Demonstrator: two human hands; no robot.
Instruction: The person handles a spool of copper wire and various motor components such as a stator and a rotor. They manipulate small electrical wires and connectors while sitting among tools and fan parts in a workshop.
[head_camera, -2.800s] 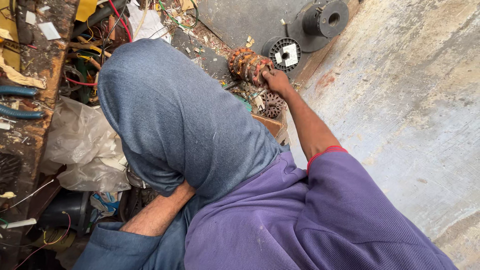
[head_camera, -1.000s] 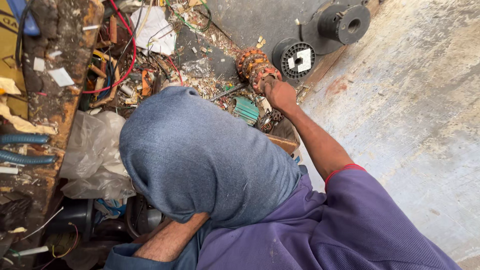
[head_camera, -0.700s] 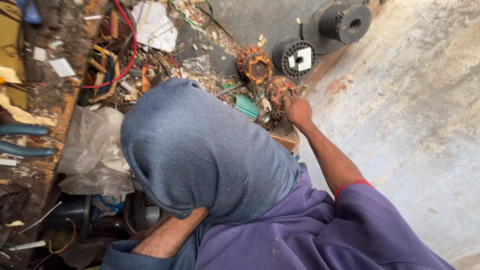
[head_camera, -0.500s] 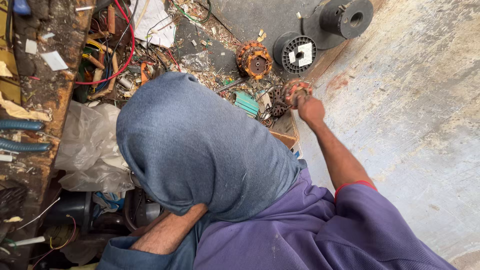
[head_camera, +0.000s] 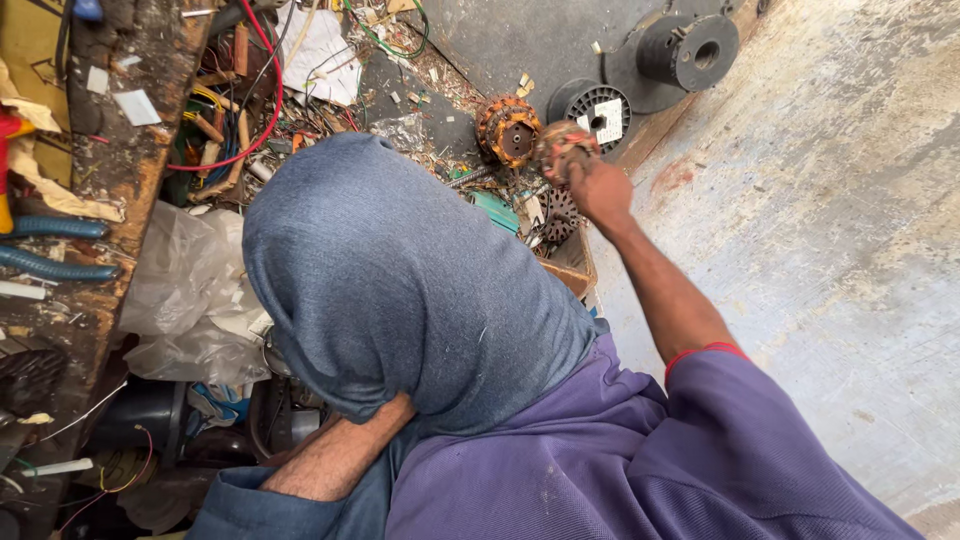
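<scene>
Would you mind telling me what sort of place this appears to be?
Probably a small motor-repair workshop: the right hand holds a copper-wound coil, another wound stator sits by black wire spools, amid loose wires.

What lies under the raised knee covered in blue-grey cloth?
The knee hides the floor beneath it. Around its edges show a crumpled clear plastic bag, tangled wires and scraps. The left forearm emerges below; the left hand is covered.
</scene>
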